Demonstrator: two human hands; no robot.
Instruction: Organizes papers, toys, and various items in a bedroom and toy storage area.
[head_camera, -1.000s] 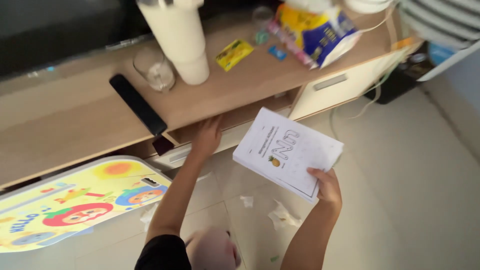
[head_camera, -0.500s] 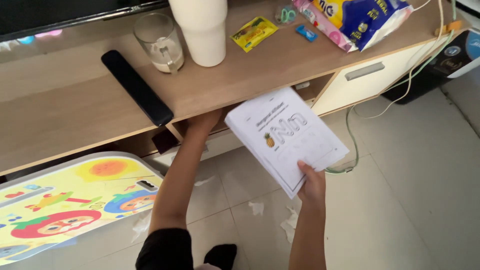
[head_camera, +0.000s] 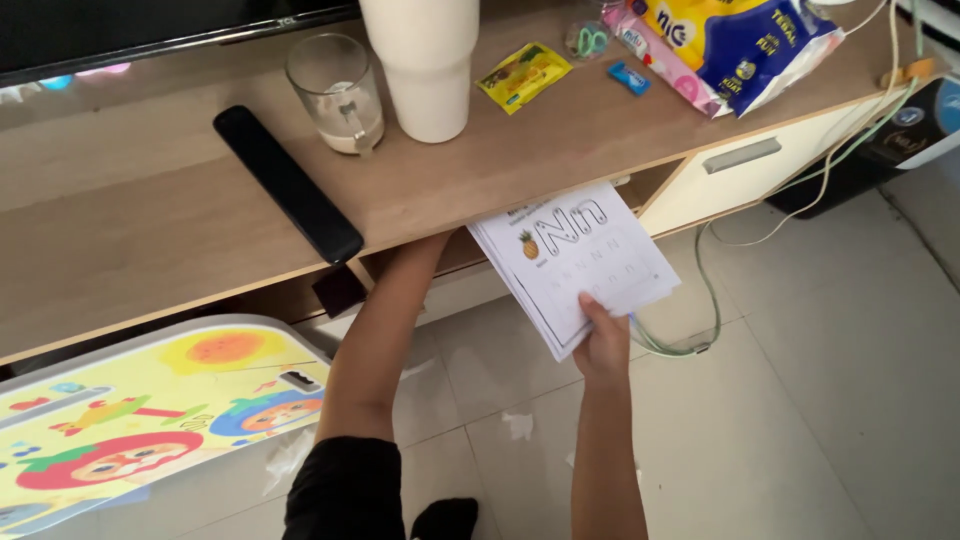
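A: Worksheets (head_camera: 575, 262), white paper, a thin stack, flat and rectangular, top sheet printed with outlined letters and a small pineapple picture. Location?

B: Held at the front edge of the table (head_camera: 150, 215), far end slipping under its top toward the open shelf below. Table: pale wood-grain laminate, smooth, long, with a cream drawer front and a grey bar handle.

A: Right hand (head_camera: 603, 343)?

B: Closed on the near edge of the worksheets, thumb on top, fingers beneath.

A: Left hand?

B: Arm reaches under the tabletop into the shelf; the hand itself is hidden, so its opening cannot be told.

A: Items on the table?

B: Remote (head_camera: 287, 182), black, slim, matte, lying at a slant. Glass (head_camera: 337, 92), clear, with a handle and a milky residue at the bottom. Tumbler (head_camera: 423, 65), cream, tall, tapered, just beside the glass. Sachet (head_camera: 523, 75), yellow, flat, foil-like. Packet (head_camera: 735, 45), soft plastic, blue and yellow.

A: Floor?

B: Glossy pale tiles with scraps of crumpled tissue (head_camera: 519, 425). Left of the arm, a rounded board (head_camera: 150, 415) printed with bright cartoon figures.
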